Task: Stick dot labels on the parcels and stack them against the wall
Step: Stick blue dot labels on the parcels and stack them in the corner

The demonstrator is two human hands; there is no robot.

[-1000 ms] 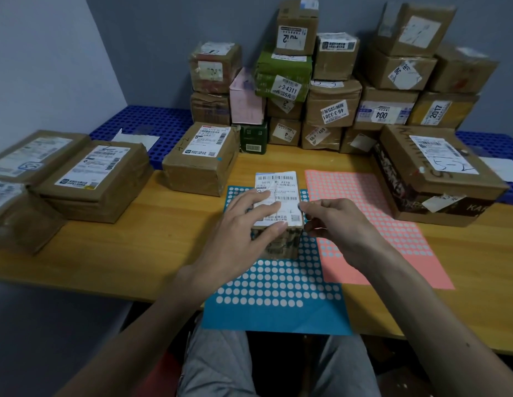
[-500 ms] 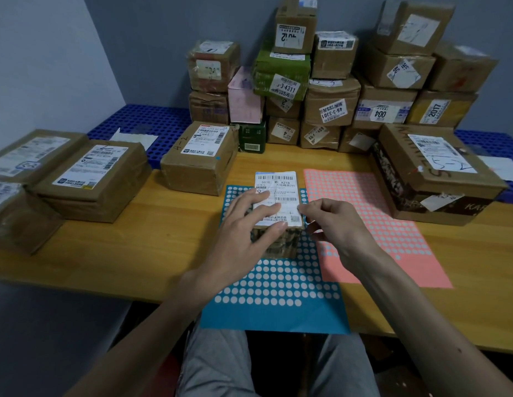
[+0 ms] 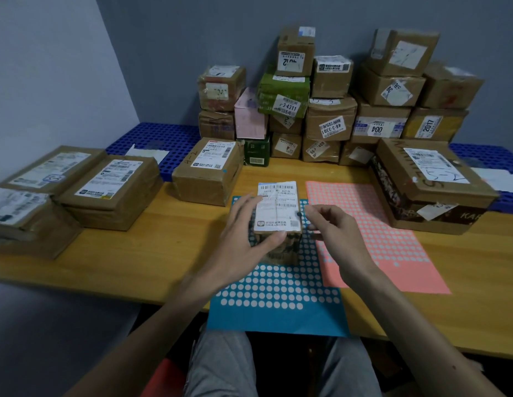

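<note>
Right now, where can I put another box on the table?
Bare wood lies between the left flat parcels and the blue dot sheet, and right of the pink dot sheet before the big box. By the wall stack it's crowded.

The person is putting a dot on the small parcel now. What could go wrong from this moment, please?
1. The dark dot sits at the right edge of the label on the small parcel, beside the right hand; it may overhang and peel.
2. The left hand holds the parcel on the blue sheet, which overhangs the edge of the table; sliding could drag it off.
3. The stack against the wall looks uneven; another parcel might tip it.
</note>
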